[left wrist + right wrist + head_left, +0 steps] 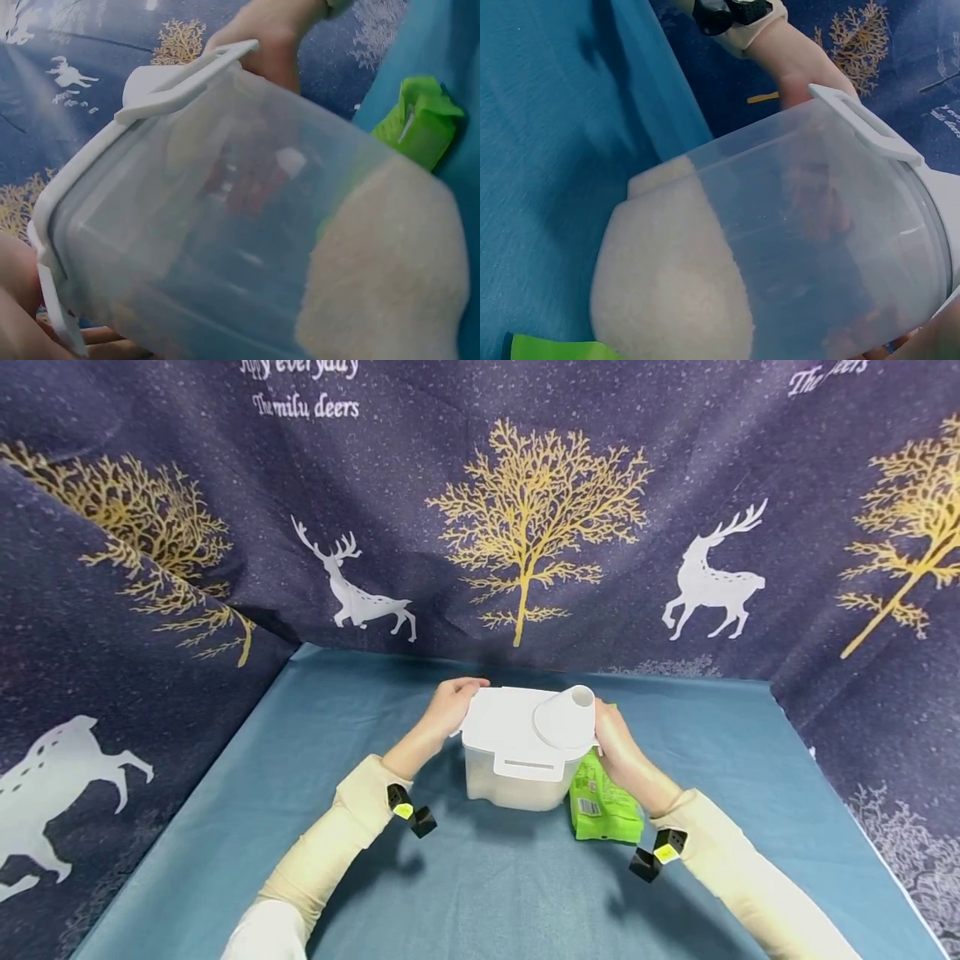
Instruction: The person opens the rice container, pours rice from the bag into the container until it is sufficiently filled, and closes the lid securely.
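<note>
A translucent plastic container [516, 779] with a white lid [498, 720] and a white cone-shaped spout [567, 717] stands on the teal tablecloth [480, 893]. White grains [671, 285] fill its lower part. My left hand [448, 703] grips the lid's far left corner, fingers curled over the edge. Against the container's right side, beside the spout, my right hand [613, 739] holds on. A green packet [602, 806] lies against the container's right front. In the left wrist view the container [225, 225], its lid latch [180, 75] and the green packet [420, 120] fill the frame.
Dark blue cloth with gold trees and white deer [712, 581] walls the table at the back and on both sides. Teal cloth stretches in front of the container. Small black cameras sit on both wrists [411, 814].
</note>
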### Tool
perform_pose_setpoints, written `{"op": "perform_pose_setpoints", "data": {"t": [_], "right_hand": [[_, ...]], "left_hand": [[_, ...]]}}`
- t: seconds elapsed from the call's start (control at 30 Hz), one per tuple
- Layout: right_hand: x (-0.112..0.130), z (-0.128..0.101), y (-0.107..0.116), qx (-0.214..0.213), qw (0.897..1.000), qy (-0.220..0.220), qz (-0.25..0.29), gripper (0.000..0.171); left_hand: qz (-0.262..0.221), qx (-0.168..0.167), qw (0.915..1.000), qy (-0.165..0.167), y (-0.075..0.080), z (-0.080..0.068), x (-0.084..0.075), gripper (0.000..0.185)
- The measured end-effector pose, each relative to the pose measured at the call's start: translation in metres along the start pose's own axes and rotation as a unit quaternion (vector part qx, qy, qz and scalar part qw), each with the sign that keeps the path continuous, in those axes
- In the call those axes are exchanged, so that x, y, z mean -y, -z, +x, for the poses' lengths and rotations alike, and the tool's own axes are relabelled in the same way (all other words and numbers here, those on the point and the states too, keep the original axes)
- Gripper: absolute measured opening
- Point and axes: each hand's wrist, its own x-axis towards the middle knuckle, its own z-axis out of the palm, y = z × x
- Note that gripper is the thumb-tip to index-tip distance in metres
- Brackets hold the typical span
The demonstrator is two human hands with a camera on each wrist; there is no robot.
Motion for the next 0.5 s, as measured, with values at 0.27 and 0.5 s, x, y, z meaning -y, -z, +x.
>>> {"op": "perform_pose_setpoints", "data": {"t": [0.27, 0.5], "right_hand": [[-0.0032, 0.0007, -0.0047, -0.003, 0.997, -0.010, 0.077, 0.047], [-0.0038, 0.0025, -0.0088, -0.027, 0.993, -0.005, 0.118, 0.049]], "left_hand": [[-0.060, 0.015, 0.9970, 0.047, -0.0047, -0.0023, 0.0037, 0.048], [-0.091, 0.005, 0.9956, 0.022, -0.0086, -0.0048, 0.0057, 0.044]]}}
